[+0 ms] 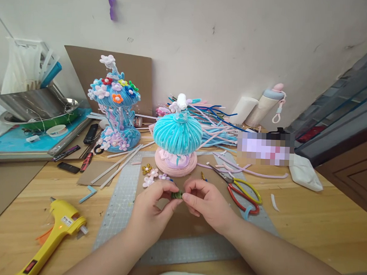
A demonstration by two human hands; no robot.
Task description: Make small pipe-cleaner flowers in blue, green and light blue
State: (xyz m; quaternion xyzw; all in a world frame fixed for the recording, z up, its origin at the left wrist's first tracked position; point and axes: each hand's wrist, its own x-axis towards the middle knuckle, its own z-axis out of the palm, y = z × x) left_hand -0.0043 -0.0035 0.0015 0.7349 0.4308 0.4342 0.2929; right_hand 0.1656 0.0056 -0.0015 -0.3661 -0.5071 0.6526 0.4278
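Two hands (150,207) — one green piece (176,195)

I can't read any words or numbers from here: the white label (67,220) on the yellow glue gun (58,229) bears dark print too small to make out, and the wall (175,40) scribble (130,40) is illegible.

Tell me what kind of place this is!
Probably a craft workspace, maybe at home or in a small workshop. The yellow hot glue gun, gridded cutting mat and pile of fuzzy pipe cleaners suggest it.
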